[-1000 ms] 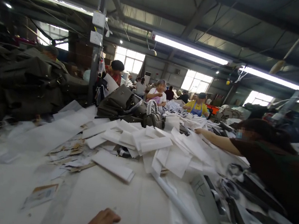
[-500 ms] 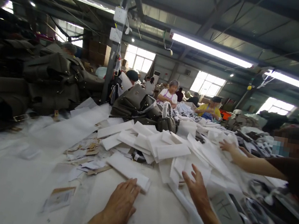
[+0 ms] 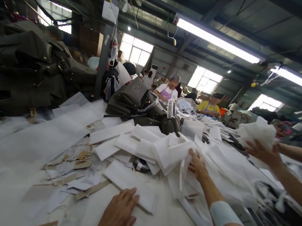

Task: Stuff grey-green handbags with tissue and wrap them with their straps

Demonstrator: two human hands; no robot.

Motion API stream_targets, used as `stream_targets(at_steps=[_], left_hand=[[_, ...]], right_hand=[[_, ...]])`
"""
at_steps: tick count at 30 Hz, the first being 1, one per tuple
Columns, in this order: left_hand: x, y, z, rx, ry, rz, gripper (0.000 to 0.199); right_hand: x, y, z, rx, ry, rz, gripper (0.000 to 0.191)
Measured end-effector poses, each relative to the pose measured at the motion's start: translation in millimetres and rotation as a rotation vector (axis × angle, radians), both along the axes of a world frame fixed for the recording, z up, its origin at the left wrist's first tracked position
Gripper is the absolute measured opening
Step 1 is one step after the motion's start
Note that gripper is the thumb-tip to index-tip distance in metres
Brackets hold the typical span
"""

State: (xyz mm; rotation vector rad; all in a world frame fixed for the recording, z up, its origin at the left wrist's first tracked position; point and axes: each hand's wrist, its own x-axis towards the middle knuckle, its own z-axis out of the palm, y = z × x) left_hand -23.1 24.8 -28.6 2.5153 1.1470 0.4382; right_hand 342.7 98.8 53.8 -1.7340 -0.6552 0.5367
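My left hand point(image 3: 119, 212) lies spread, palm down, with its fingertips at the near edge of a flat white foam piece point(image 3: 131, 186). Further up on the right, my right hand point(image 3: 197, 165) reaches to the heap of white foam sheets point(image 3: 169, 151), its fingers closed on the edge of one sheet. A pale patch wraps my right forearm. Left of the foam piece lie brown and white paper tags point(image 3: 83, 159). A dark ring-shaped item point(image 3: 142, 165) shows partly under the heap.
Dark bags point(image 3: 133, 98) stand behind the heap, and more dark bags point(image 3: 25, 65) pile up at left. At right, a co-worker's hands point(image 3: 268, 154) hold bunched white foam point(image 3: 257, 134). Other people sit further back.
My right hand has moved forward and left from open air onto the foam sheets. The co-worker's hands have lifted a white bundle. The view has shifted slightly; my left hand stays by the foam piece.
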Motion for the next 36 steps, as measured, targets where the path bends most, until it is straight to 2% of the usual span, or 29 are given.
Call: stream_targets(at_steps=[4, 7, 10, 13, 16, 20, 23, 27, 29, 31, 34, 36], left_hand=[[2, -2, -7.5, 0.063, -0.101, -0.004, 0.052], [5, -1, -14.9, 0.141, -0.152, -0.006, 0.049], [6, 6, -25.7, 0.295, -0.177, -0.014, 0.051], [5, 17, -37.6, 0.495, -0.234, -0.002, 0.053], [4, 28, -46.0, 0.588, -0.308, 0.014, 0.05], [3, 26, -46.2, 0.513, -0.332, 0.044, 0.046], [5, 20, -41.7, 0.381, -0.309, 0.062, 0.044], [8, 17, -38.4, 0.239, -0.292, 0.062, 0.038], [8, 18, -36.4, 0.202, -0.297, 0.065, 0.036], [5, 18, -31.3, 0.19, -0.346, 0.062, 0.034], [-1, 19, -15.7, 0.138, -0.527, 0.018, 0.029], [-5, 17, -2.5, 0.039, -0.65, -0.037, 0.032]], right_hand=[[-31, 22, -0.5, -0.015, 0.06, 0.102, 0.075], [-67, 39, -1.2, 0.037, 0.045, 0.118, 0.08], [-109, 50, 3.5, 0.129, -0.008, 0.152, 0.085], [-147, 58, 8.4, 0.17, -0.048, 0.279, 0.078], [-168, 56, 3.5, 0.179, -0.126, 0.352, 0.07], [-168, 16, -18.2, 0.151, -0.126, 0.369, 0.054], [-159, -27, -28.8, 0.008, -0.068, 0.53, 0.038], [-146, -74, -22.1, -0.266, 0.053, 0.811, 0.038], [-136, -93, -14.9, -0.352, 0.042, 0.864, 0.037], [-119, -108, -7.4, -0.317, -0.1, 0.755, 0.034], [-86, -123, 4.2, -0.094, -0.496, 0.396, 0.038], [-62, -126, 8.5, 0.048, -0.765, 0.215, 0.043]])
